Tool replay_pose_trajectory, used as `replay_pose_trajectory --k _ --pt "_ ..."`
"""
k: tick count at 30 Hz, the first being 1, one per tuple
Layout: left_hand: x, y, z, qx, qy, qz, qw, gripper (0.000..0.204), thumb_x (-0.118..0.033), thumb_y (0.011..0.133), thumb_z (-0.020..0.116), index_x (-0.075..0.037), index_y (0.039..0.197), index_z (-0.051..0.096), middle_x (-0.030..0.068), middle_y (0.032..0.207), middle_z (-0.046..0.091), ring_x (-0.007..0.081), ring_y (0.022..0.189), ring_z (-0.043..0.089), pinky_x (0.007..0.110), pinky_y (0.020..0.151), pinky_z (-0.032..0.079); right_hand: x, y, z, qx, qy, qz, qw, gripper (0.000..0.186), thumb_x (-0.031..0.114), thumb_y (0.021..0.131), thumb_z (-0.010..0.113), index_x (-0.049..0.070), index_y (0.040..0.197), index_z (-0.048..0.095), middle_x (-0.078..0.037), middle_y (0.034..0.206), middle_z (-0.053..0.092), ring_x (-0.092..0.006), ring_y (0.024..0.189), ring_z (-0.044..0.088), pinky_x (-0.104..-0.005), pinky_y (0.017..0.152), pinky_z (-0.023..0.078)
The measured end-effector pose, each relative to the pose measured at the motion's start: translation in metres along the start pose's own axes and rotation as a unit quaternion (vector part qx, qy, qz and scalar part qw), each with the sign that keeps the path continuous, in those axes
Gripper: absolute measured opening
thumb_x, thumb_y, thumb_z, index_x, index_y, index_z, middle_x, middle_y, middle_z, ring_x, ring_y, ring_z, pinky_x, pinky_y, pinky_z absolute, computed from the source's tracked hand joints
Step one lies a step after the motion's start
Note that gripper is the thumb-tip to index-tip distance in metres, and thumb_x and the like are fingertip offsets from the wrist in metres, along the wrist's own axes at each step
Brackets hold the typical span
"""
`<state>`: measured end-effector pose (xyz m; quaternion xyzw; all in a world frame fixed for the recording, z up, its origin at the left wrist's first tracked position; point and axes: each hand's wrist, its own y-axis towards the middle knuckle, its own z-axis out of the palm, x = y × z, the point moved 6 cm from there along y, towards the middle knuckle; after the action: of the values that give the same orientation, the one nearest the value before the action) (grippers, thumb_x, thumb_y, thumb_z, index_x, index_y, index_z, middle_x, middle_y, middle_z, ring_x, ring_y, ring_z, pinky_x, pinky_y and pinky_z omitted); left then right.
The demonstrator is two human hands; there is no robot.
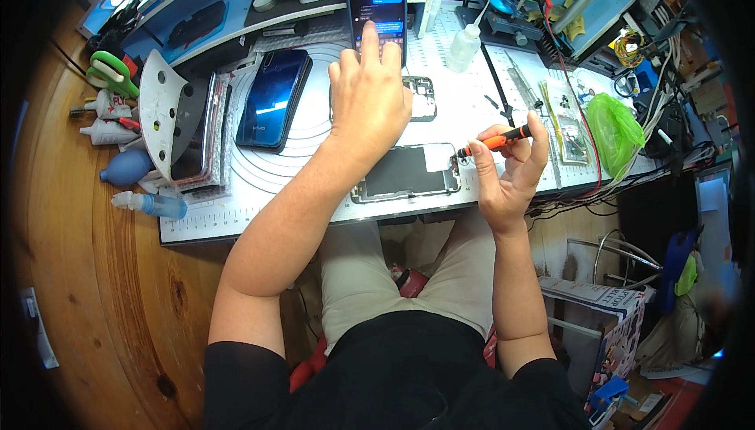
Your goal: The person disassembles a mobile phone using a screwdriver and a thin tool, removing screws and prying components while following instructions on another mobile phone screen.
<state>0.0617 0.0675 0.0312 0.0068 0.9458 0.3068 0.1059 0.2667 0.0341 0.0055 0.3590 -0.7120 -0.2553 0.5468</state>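
My left hand [368, 104] reaches over the bench with its fingers extended, a fingertip at the lit screen of an upright smartphone [379, 1] that shows a chat. In my right hand [511, 186] an orange and black screwdriver [497, 141] is pinched between thumb and fingers, tilted, its tip end to the left. Just left of that hand lies a detached phone screen panel [397, 174], dark side up with a pale patch. Partly behind my left hand is an opened phone frame [423, 98]. A glossy dark blue phone [274, 100] rests left of my left wrist.
A white work mat [212, 229] covers the bench. Green-handled scissors [112, 74], a blue air blower [126, 167] and a white holder [161, 108] stand at left. A dropper bottle [464, 46], green plastic bag [615, 135] and tangled cables [653, 108] are on the right.
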Motion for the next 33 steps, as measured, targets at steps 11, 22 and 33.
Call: replay_pose_trajectory --k 11,22,33 --pt "-0.003 -0.001 -0.003 -0.021 -0.028 0.009 0.999 0.036 -0.009 0.078 0.070 0.002 0.112 0.063 0.0277 0.147 0.049 0.0384 0.111 0.057 0.050 0.097 0.042 -0.001 -0.001 0.000 -0.015 0.003 0.001 1.000 0.078 -0.009 0.094 0.067 0.004 0.156 0.023 -0.014 0.102 0.064 -0.0172 0.088 0.064 -0.0332 0.085 0.054" --pt "-0.026 0.002 0.004 0.166 -0.467 0.040 0.867 0.027 -0.002 0.080 0.065 -0.003 0.107 0.065 0.0055 0.093 0.073 0.0123 0.082 0.061 0.027 0.072 0.048 0.003 0.013 -0.005 -0.019 -0.014 -0.039 0.999 0.066 -0.004 0.087 0.078 0.002 0.145 0.048 -0.011 0.100 0.065 -0.0179 0.084 0.065 -0.0322 0.079 0.056" --pt "-0.037 -0.009 0.013 0.326 -0.451 0.047 0.829 0.033 0.001 0.078 0.071 -0.004 0.110 0.064 0.0056 0.080 0.071 0.0126 0.073 0.064 0.030 0.072 0.049 0.017 0.027 -0.001 0.042 -0.057 -0.038 0.997 0.059 -0.003 0.090 0.076 0.001 0.144 0.053 -0.010 0.103 0.068 -0.0166 0.090 0.066 -0.0324 0.084 0.055"
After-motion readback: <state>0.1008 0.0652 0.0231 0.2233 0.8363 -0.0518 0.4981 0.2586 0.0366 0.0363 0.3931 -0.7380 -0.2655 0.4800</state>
